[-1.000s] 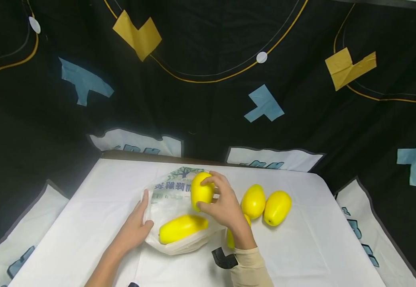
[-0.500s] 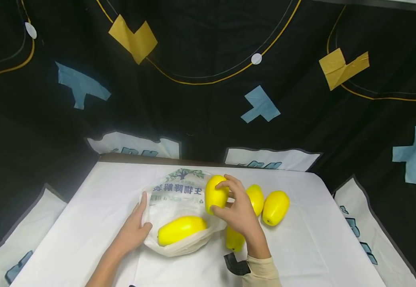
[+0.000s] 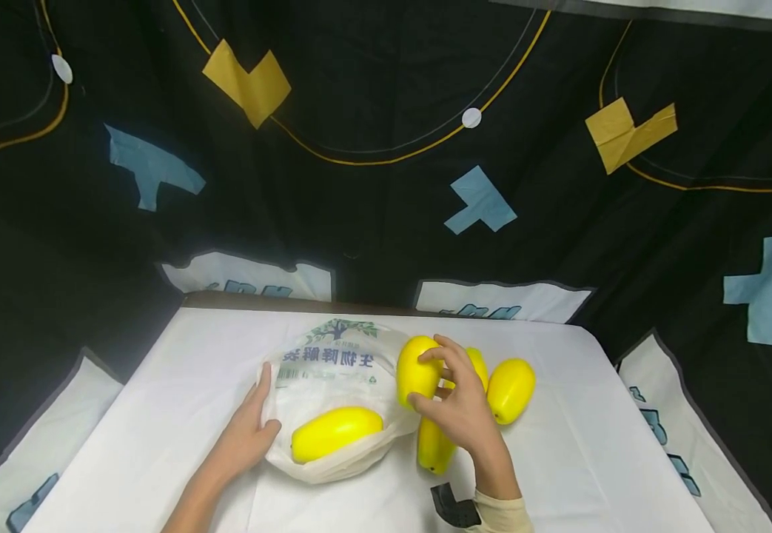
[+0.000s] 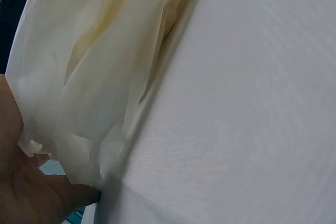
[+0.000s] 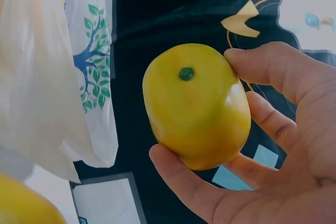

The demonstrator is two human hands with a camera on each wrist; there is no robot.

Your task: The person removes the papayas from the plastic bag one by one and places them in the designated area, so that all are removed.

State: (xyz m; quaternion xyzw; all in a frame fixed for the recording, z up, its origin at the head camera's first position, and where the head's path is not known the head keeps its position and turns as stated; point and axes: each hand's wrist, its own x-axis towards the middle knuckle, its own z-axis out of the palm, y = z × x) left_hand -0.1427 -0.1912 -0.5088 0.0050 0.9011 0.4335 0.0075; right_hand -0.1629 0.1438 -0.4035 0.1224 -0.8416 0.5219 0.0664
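Observation:
A white plastic bag (image 3: 322,392) with a green tree print lies with its mouth towards me, a long yellow fruit (image 3: 337,434) inside it. My left hand (image 3: 246,428) holds the bag's left edge, its index finger stretched along the side and its thumb at the rim; the other fingers are hidden. In the left wrist view, the thumb (image 4: 81,195) is at the bag's lower corner. My right hand (image 3: 462,400) grips an oval yellow fruit (image 5: 197,108) with a green stem end between thumb and fingers. It is held up just right of the bag.
Right of the bag, another yellow fruit (image 3: 435,448) lies below my right hand. One more fruit (image 3: 477,365) is partly hidden behind that hand, and a further fruit (image 3: 511,391) lies beside it. A white cloth (image 3: 592,444) covers the table; a dark curtain (image 3: 386,222) hangs behind.
My right hand has moved right with the yellow fruit, from over the bag to its right side. The fruit below that hand now shows more. My left hand stays at the bag.

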